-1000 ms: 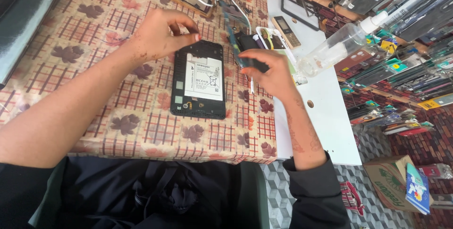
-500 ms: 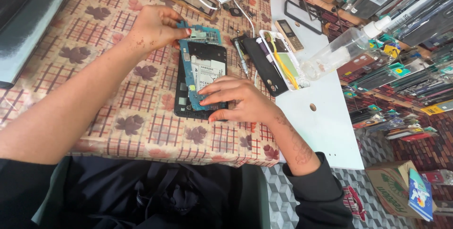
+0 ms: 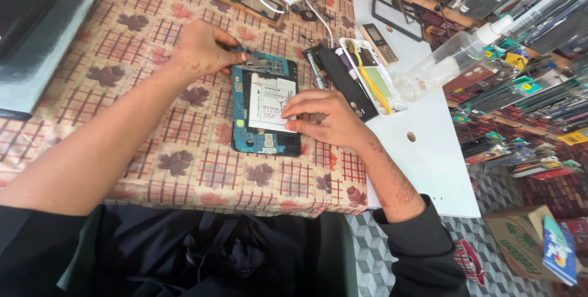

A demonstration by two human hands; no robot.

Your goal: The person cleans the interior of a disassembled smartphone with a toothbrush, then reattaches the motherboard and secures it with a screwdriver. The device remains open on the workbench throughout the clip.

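An opened tablet (image 3: 264, 108) lies back-up on the patterned tablecloth (image 3: 184, 168), showing a white battery (image 3: 269, 104) and a blue circuit board. My left hand (image 3: 205, 49) is at the tablet's top left corner, thumb and fingers pinched on a small grey metal piece (image 3: 254, 63) by the top edge. My right hand (image 3: 327, 118) rests its fingertips on the battery's right edge and holds nothing.
Right of the tablet lie a screwdriver (image 3: 314, 70), a black phone (image 3: 350, 84) and a white phone frame (image 3: 372, 76) with a yellow strip. A clear spray bottle (image 3: 442, 65) and a small bar phone (image 3: 380, 43) lie on the white board (image 3: 429, 156). A dark case (image 3: 37, 40) is at the left.
My right hand, which held a dark tool beside the tablet a second ago, now rests on the battery without it. The blue board now shows. My left hand stays at the top edge.
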